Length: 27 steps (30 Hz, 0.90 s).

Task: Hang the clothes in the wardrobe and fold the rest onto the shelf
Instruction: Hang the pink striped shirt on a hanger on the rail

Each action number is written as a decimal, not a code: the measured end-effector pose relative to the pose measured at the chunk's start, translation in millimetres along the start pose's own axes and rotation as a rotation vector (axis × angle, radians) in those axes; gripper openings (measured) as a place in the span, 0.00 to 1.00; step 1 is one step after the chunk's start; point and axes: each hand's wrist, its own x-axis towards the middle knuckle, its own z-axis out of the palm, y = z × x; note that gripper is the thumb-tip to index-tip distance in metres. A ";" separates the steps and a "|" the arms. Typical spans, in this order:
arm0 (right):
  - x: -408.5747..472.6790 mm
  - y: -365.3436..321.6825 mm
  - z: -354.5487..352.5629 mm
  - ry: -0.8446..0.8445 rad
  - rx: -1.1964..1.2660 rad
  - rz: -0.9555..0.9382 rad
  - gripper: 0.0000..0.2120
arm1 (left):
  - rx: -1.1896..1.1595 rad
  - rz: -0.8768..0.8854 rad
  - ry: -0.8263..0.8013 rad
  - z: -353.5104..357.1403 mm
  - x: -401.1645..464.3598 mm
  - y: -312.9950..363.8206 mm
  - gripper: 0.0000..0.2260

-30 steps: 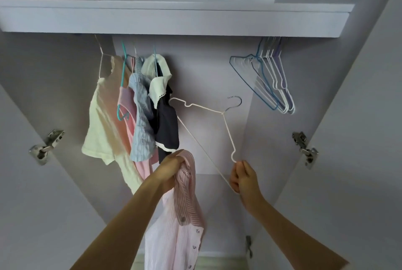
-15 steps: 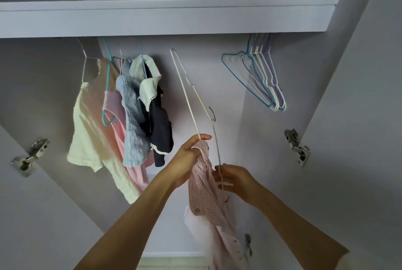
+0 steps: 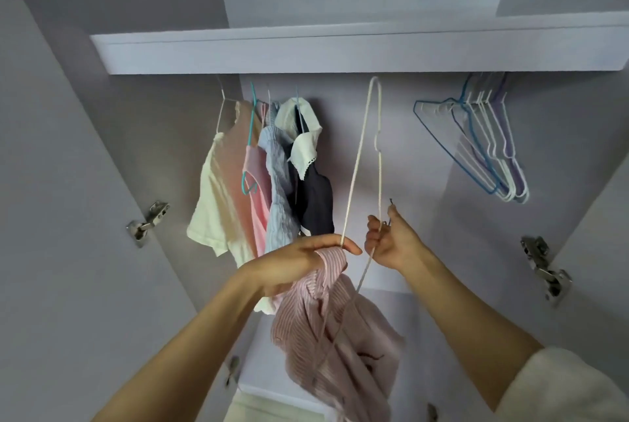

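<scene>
Head view: the wardrobe (image 3: 340, 163) holds hung garments (image 3: 258, 180) at left and empty hangers (image 3: 483, 146) at right. The left hand (image 3: 299, 263) clutches a pink striped shirt (image 3: 337, 336); the right hand (image 3: 391, 241) pinches a white hanger (image 3: 364, 152).

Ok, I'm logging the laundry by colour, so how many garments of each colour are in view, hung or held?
Cream top: 1
Pink hung garment: 1
Pink striped shirt, held: 1
Light blue garment: 1
Navy dress with white collar: 1
Total: 5
</scene>
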 end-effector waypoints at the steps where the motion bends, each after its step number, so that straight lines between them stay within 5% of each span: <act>1: 2.9 5.5 3.2 0.006 0.001 0.013 0.20 | 0.055 -0.019 -0.014 -2.9 -3.2 -1.4 0.28; 4: 8.5 19.8 9.4 0.002 -0.041 -0.027 0.17 | 0.164 -0.093 0.061 -16.7 -11.6 -7.6 0.26; 11: 4.8 42.1 32.0 -0.095 -0.571 -0.323 0.21 | 0.250 -0.325 0.648 -54.8 -29.0 -30.0 0.05; 15: -15.1 60.8 56.0 -0.322 -0.876 -0.417 0.22 | 0.307 -0.311 0.663 -67.9 -40.6 -25.6 0.04; 18: -27.3 80.1 73.0 -0.531 -0.889 -0.423 0.20 | 0.218 -0.284 0.667 -70.8 -51.1 -20.7 0.07; 27: -45.3 102.2 102.6 -0.768 -0.990 -0.587 0.20 | -0.041 -0.237 0.717 -78.5 -70.4 -10.3 0.12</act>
